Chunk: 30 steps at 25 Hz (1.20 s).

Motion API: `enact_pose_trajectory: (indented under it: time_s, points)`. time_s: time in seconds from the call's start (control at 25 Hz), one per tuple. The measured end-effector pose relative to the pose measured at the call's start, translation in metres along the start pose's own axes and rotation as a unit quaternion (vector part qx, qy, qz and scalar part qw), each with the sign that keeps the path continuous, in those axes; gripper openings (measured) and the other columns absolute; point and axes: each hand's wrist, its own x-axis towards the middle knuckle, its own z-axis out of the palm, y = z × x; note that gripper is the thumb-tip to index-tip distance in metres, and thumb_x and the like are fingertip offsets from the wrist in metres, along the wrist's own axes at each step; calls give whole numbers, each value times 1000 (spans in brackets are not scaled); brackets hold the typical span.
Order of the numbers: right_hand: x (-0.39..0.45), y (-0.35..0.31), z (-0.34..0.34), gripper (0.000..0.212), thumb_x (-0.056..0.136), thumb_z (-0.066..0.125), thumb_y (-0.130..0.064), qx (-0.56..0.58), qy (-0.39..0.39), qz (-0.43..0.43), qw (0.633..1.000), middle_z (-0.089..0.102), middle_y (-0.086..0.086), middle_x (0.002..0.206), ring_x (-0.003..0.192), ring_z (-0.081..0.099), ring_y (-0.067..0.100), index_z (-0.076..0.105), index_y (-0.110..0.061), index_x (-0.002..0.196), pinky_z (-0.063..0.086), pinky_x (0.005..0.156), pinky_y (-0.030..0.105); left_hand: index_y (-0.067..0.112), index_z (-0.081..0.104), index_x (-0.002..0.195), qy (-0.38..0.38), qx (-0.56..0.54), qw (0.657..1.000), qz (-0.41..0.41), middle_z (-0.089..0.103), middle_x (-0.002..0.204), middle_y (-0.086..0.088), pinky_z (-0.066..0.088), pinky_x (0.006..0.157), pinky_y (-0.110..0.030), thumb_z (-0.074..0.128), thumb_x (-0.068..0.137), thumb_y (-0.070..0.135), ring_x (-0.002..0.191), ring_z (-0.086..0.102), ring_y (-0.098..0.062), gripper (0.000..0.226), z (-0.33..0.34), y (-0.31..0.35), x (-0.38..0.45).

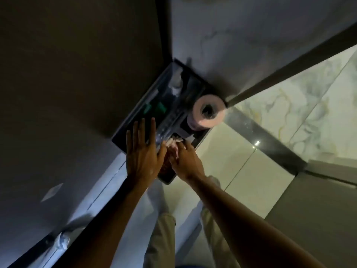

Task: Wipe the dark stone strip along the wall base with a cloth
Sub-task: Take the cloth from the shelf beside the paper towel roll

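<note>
A pale crumpled cloth [173, 145] lies on a dark wall shelf [123, 130] in the corner. My right hand [185, 159] is closed on the cloth from the near side. Beside it, my left hand [144, 151] rests flat on the shelf with fingers spread. A dark polished stone strip [258, 138] runs along the base of the marbled wall at the right, apart from both hands.
A toilet paper roll [209, 111] sits at the shelf's right end. Green items [154, 109] and a pale bottle [176, 82] stand further back on it. Light floor tiles [237, 171] lie below, with my trouser legs [164, 238] visible. A dark wall panel [77, 64] fills the left.
</note>
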Motion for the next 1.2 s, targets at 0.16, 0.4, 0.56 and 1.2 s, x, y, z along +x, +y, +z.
enact_pose_trajectory:
  time_s: [0.16, 0.4, 0.56, 1.2]
  points:
    - [48, 2, 64, 67, 105, 63, -45, -71, -34, 19, 997, 41, 15, 169, 157, 44, 36, 44, -15, 162, 47, 125, 49, 17, -1, 180, 11, -27, 999, 16, 18, 188, -24, 18, 143, -61, 54, 109, 57, 175, 20, -43, 98, 54, -9, 19]
    - [59, 3, 122, 100, 107, 59, -51, -122, -3, 52, 991, -5, 21, 185, 173, -8, 40, -2, -10, 175, 1, 142, 60, 13, 8, 180, 90, -55, 993, 49, 25, 187, -23, 20, 143, -59, 41, 110, 63, 173, 26, -43, 92, 86, -23, 25]
    - [62, 6, 128, 97, 104, 64, -50, -112, 40, 40, 992, 8, 20, 184, 173, 3, 41, 9, -12, 175, 9, 141, 62, 9, 11, 179, 91, -63, 992, 63, 26, 186, -24, 16, 141, -54, 48, 110, 62, 172, 27, -44, 95, 89, -25, 25]
    - [-31, -9, 37, 47, 105, 69, -12, 214, 33, 28, 976, 55, 17, 155, 134, 63, 35, 49, -9, 148, 59, 100, 25, -6, 39, 169, 84, 13, 990, 115, 45, 172, -38, 45, 124, -75, 46, 114, 41, 157, 49, -58, 72, 34, -36, -27]
